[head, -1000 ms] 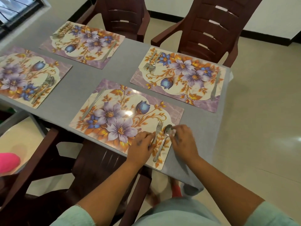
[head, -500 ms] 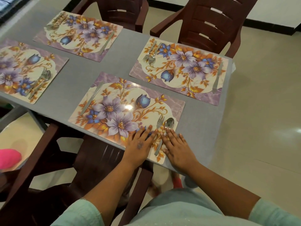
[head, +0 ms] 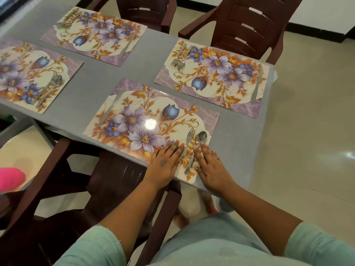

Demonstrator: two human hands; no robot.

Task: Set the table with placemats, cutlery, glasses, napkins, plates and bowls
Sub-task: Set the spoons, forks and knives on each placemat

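A: Head view takes in the whole grey surface [head: 92, 89] first — four flowered placemats on it, brown chairs [head: 247, 29] drawn up round it.

B: Which mat is being worked on?

A: The nearest placemat [head: 146, 120], lying at the near edge of the surface. It looks thin, flat and glossy, so I'd judge it slides easily on the cloth; best shifted with flat palms or lifted by a corner. The other three mats each carry cutlery already.

B: And the hands?

A: Both reach forward, palms down, at the mat's near right corner. The left hand [head: 166, 163] rests flat on the mat, fingers [head: 175, 147] straight and released, holding nothing. The right hand [head: 210, 166] lies partly on the mat and partly on the cloth beside it, fingers also straight and relaxed, one fingertip touching the spoon's neck.

B: The cutlery itself?

A: A knife [head: 111, 110] lies along the mat's far left edge, well apart from the hands. The fork [head: 189, 139] and spoon [head: 197, 146] lie side by side between the two hands, tines and bowl pointing away from the person. Stiff, light steel, likely slippery on that shiny mat — nudging with fingertips should straighten them; to lift one, pinch the handle near its middle.

B: What remains?

A: No glasses, napkins, plates or bowls are visible, so I'd say the job is early on — mats and cutlery only
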